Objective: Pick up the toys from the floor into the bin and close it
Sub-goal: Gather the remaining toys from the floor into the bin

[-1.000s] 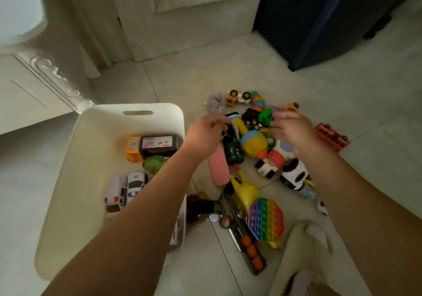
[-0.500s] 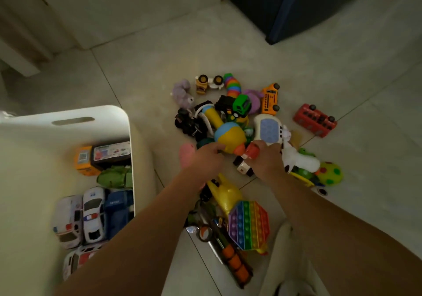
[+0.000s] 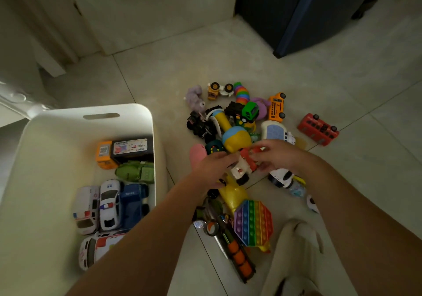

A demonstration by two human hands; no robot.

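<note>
Fingers [image 3: 258, 156] of our right hand [image 3: 278, 156] are curled around the red upper end of a red-and-white toy truck [image 3: 243, 166], and our left hand [image 3: 212, 170] closes on its white lower end from the other side, so both hands share the one toy. It sits just above the heap of toys on the floor [image 3: 159, 71], between our hands, its long axis slanting from upper right down to lower left. How firmly each hand grips it we cannot tell, since the fingertips are partly hidden.

What matters next is that the bin [image 3: 146, 113] lies to our left, open, its near wall just beside our left forearm, so we judge the left hand is the nearer one to carry the truck across. The truck looks small, hard plastic, with black wheels showing at its lower end. Several cars already lie in the bin; many toys are yet to be gathered.
</note>
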